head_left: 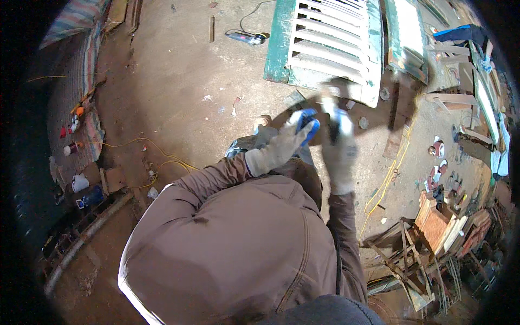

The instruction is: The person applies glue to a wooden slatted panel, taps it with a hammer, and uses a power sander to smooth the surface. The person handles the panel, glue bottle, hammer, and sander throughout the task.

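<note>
My left hand (279, 147), in a grey work glove with blue on the finger side, is raised in front of my body. Its fingers curve loosely, thumb apart, and nothing shows between them. Beside it my right hand (339, 154), gloved alike, is smeared by motion. It seems closed around a blurred tool (327, 102) with a pale end and a dark part; its kind cannot be made out. Ahead of both hands lies a louvered shutter panel (278, 54), green-framed with pale slats. The tool's pale end appears over or near the panel's near edge.
An angle grinder (246, 37) with a cord lies left of the panel, near a wood strip (212, 29). A second green-framed panel (403, 32) lies to the right. Yellow cords (398, 157) cross the floor. A wooden stand (406, 254) and stacked boards (433, 222) are at the lower right.
</note>
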`<state>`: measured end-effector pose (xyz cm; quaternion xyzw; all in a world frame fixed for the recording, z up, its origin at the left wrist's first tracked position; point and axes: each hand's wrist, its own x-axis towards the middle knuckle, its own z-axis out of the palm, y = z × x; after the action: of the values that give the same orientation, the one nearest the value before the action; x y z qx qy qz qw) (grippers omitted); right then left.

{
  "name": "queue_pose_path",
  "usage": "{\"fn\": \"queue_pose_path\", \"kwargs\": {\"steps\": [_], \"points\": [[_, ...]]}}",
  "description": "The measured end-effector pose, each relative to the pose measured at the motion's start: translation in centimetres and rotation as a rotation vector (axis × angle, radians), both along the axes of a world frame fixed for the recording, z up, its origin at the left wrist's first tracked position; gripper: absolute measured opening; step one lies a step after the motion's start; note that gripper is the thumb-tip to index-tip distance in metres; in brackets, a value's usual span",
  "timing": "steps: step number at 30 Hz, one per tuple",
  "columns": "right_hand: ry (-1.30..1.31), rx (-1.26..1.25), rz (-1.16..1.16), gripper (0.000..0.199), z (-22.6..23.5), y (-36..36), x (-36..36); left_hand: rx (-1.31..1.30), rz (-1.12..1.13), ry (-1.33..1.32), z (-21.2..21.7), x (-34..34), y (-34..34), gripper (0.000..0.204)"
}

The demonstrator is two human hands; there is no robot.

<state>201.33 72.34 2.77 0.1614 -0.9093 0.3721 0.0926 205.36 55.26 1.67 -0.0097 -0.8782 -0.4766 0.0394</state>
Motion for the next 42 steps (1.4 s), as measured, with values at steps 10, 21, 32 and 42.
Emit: {"fn": "queue_pose_path", "kwargs": {"steps": [10, 21, 32, 42], "points": [[0.144, 0.183, -0.678, 0.040, -10.8, 10.8, -16.3, 1.195, 0.585, -0.165, -1.3, 0.7, -13.0, 0.028], [-0.361, 0.001, -0.628, 0.076, -13.5, 7.1, -18.5, 1.261, 0.444, -0.498, -3.7, -1.3, -13.6, 0.029], [-0.379, 0.054, -0.617, 0.075, -12.6, 7.1, -18.2, 1.325, 0.361, -0.670, -3.1, -0.7, -12.4, 0.023], [-0.410, 0.044, -0.620, 0.072, -12.4, 7.3, -18.3, 1.016, 0.535, -0.370, -3.2, -1.8, -11.7, 0.024]]}}
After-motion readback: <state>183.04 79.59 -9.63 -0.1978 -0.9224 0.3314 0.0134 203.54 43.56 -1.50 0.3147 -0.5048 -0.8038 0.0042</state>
